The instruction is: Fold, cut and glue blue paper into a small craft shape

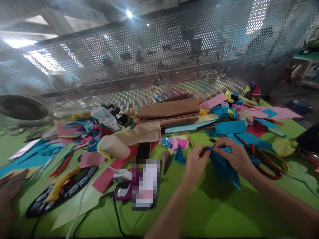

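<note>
Between my two hands hangs a piece of blue paper (225,171), pinched at its top edge above the green table (199,217). My left hand (198,162) is closed on the paper's upper left corner, fingertips pressed together. Right beside it, my right hand (230,152) pinches the same edge, with the sheet falling below to a point. Just left of my left hand stands a small folded blue paper cone (179,156), near a brown paper cone (165,161). Scissors with red and yellow handles (270,162) lie by my right wrist.
Coloured paper scraps (82,131) and brown paper rolls (169,109) line the back, before a perforated metal screen (159,63). A yellow glue gun (61,186) rests on a black power strip (37,202) with trailing cords. Another person's hand (12,186) is at far left.
</note>
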`<state>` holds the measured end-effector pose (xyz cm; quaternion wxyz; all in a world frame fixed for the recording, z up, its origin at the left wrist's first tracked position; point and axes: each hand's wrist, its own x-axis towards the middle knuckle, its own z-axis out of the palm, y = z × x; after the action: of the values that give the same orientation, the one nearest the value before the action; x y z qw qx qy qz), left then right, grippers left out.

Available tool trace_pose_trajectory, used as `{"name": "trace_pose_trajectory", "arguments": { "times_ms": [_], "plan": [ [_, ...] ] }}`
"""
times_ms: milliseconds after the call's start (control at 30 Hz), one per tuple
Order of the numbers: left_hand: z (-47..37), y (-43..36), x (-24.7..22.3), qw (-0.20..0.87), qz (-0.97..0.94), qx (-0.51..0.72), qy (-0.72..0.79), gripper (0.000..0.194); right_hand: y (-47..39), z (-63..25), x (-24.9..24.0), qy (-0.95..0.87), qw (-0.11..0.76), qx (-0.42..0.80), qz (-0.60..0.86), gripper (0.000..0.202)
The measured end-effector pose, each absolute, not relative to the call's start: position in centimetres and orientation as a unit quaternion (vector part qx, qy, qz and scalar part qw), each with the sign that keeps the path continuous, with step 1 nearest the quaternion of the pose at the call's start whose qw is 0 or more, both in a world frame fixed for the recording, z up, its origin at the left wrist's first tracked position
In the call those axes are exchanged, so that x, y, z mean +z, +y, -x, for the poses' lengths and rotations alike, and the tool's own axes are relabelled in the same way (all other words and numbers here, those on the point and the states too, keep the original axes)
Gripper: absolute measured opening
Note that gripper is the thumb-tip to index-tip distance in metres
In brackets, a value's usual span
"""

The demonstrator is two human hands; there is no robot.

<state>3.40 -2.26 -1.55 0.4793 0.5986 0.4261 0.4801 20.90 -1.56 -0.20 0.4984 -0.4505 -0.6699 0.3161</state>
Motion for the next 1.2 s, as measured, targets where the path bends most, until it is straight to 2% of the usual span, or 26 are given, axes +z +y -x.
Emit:
{"name": "trace_pose_trajectory", "arguments": {
  "times_ms": [167, 400, 533, 733, 1033, 1200],
  "plan": [
    [-3.3, -2.2, -1.7, 0.456, -0.6, 0.485, 0.444, 0.012, -1.8, -21.0, -0.5, -0.687, 0.483, 0.297, 0.454, 0.017],
    [-3.3, -3.2, -0.7, 0.28, -0.677, 0.438, 0.522, 0.013, -3.1, -20.7, 0.6, -0.734, 0.445, 0.22, 0.464, 0.02],
    [-3.6, -3.5, -0.5, 0.23, -0.712, 0.408, 0.522, 0.015, -2.9, -20.7, 0.4, -0.744, 0.423, 0.173, 0.487, 0.01],
    [-3.4, -3.5, -0.3, 0.25, -0.717, 0.401, 0.513, 0.012, -2.4, -21.1, -0.2, -0.75, 0.41, 0.157, 0.496, 0.01],
    [-3.4, -3.5, -0.4, 0.233, -0.726, 0.379, 0.524, 0.015, -3.3, -20.5, -0.1, -0.788, 0.398, 0.008, 0.47, 0.013],
    [-3.3, -3.4, -0.3, 0.286, -0.683, 0.432, 0.515, 0.017, -3.4, -20.5, 0.1, -0.778, 0.413, 0.079, 0.467, 0.015]
  ]
}}
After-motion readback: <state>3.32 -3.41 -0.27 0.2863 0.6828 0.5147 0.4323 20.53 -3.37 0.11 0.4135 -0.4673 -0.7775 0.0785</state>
